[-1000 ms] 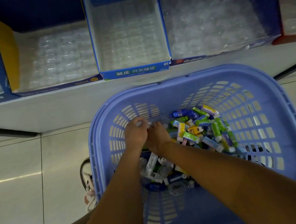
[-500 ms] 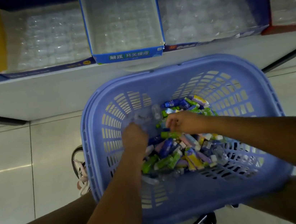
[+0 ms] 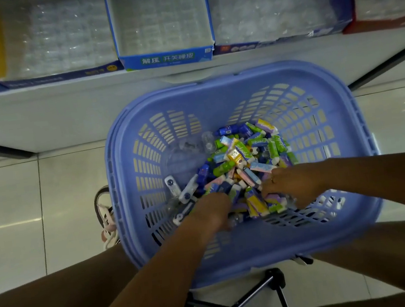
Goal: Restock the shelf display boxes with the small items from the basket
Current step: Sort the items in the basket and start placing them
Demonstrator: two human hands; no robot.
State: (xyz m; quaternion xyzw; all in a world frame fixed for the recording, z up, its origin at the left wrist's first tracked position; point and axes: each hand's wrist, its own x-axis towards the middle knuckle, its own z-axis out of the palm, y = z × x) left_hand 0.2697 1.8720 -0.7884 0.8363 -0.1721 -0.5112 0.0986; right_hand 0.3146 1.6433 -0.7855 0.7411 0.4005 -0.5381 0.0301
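A lilac plastic basket (image 3: 238,79) stands in front of me, holding a heap of small colourful packaged items (image 3: 242,153) and a few white and blue ones (image 3: 186,194) on its left. My left hand (image 3: 212,214) is pushed fingers-down into the near edge of the heap. My right hand (image 3: 293,185) rests curled on the heap's near right side, a ring on one finger. The fingertips of both are buried among the items. On the shelf above stands a blue display box (image 3: 167,58) with an empty clear tray inside.
Wider display boxes with clear trays flank it at left (image 3: 57,77) and right (image 3: 271,41), and a red box (image 3: 385,23) stands far right. The white shelf front (image 3: 61,107) runs across. The basket sits on a black stool frame (image 3: 241,302). A shoe (image 3: 107,217) lies beside the basket.
Both hands moved from the far side of the basket toward its near side. The right hand swung apart from the left and now sits lower right on the heap; items have been stirred.
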